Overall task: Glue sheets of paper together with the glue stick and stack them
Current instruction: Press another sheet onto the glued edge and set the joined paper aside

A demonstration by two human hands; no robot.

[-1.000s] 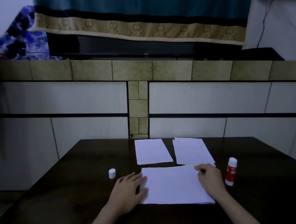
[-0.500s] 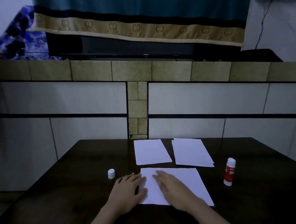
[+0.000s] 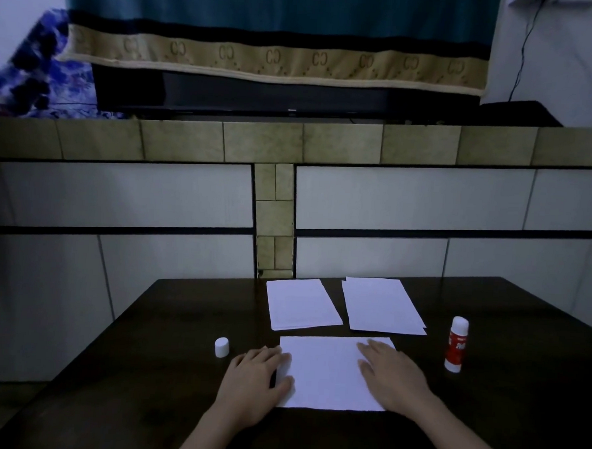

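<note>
Both hands lie flat on the near sheet of paper (image 3: pixel 328 373), which sits on the dark table (image 3: pixel 166 320) at the 6 o'clock edge of the work area. The left hand (image 3: pixel 252 383) has its fingers straight, pinning the sheet's left edge; the right hand (image 3: pixel 391 377) is spread palm-down over the right half, gripping nothing. This looks like the pressing step, smoothing a glued layer.

To do it well, keep the left hand planted as an anchor so the sheet cannot skate, and sweep the right palm outward toward 3 o'clock, then toward 12 and 6, driving air and glue ridges to the edges. Press corners last; they lift first. Whether the edges below are aligned cannot be told from here, so check before bearing down hard.

The glue stick (image 3: pixel 456 346) stands upright and uncapped at 3 o'clock, just beside the right hand's sweep; mind not to topple it. Its cap (image 3: pixel 221 347) rests at 9 o'clock. Two more paper piles wait at 12 o'clock: the left pile (image 3: pixel 300 303) and the right pile (image 3: pixel 383 306).
</note>
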